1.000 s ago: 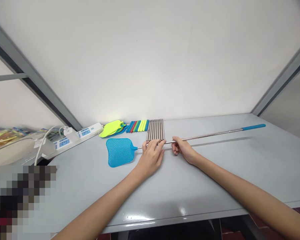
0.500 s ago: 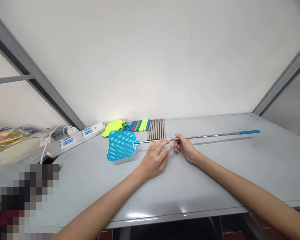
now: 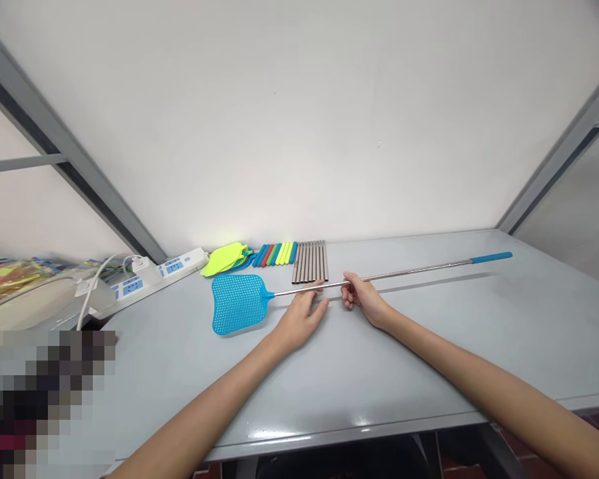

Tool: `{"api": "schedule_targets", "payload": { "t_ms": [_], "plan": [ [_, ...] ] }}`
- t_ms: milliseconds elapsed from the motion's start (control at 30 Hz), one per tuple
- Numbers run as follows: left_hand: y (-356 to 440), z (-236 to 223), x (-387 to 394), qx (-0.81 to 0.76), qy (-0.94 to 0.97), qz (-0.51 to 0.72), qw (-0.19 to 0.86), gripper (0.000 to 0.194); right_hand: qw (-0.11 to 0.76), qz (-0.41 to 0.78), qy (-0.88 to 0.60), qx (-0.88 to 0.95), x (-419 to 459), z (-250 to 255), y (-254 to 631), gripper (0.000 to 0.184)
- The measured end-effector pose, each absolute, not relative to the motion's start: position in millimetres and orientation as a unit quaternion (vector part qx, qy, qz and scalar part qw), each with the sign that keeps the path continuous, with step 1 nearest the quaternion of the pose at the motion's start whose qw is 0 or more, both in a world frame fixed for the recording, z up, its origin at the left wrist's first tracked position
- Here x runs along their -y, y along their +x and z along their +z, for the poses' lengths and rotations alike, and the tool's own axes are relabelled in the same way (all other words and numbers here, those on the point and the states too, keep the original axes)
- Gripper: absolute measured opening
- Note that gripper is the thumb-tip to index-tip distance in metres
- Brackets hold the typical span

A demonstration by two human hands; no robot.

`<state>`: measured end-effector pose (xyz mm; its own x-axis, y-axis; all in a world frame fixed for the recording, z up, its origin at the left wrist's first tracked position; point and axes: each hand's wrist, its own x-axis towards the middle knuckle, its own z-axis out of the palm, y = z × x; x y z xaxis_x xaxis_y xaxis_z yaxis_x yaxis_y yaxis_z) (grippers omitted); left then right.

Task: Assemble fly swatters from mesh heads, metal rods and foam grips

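Note:
A blue fly swatter (image 3: pixel 238 305) with a long metal rod and a blue grip at its far right end is held just above the table. My right hand (image 3: pixel 363 296) pinches the rod near its middle, thumb on top and fingers curled. My left hand (image 3: pixel 301 318) lies low beside the rod, its fingers reaching beneath it and its thumb apart. The rod partly hides those fingertips, and I see nothing held in them. Behind the hands, several metal tubes (image 3: pixel 310 262) lie side by side.
Several coloured handle grips (image 3: pixel 275 254) and a stack of yellow and blue swatter heads (image 3: pixel 224 259) lie along the wall. A white power strip (image 3: pixel 172 267) with plugs and a cable sits at the left, near bagged colourful items (image 3: pixel 10 283). The grey table (image 3: pixel 359 379) ends at a front edge.
My left hand has moved down and away from on top of the rod, its fingers now below it. The swatter head has tipped slightly lower. My right hand keeps its pinch.

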<state>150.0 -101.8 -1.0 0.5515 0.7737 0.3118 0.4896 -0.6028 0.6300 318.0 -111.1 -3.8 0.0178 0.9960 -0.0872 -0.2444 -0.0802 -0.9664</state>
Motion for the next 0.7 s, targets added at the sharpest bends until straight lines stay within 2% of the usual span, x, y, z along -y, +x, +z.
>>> {"api": "schedule_targets", "payload": {
  "t_ms": [500,700],
  "plan": [
    [149,12,101,-0.313,0.722,0.396,0.473,0.038,0.514,0.553,-0.474,0.452,113,-4,316,0.051],
    [151,12,104,-0.31,0.714,0.385,0.496,0.031,0.502,0.521,-0.476,0.499,115,-4,315,0.051]
  ]
}}
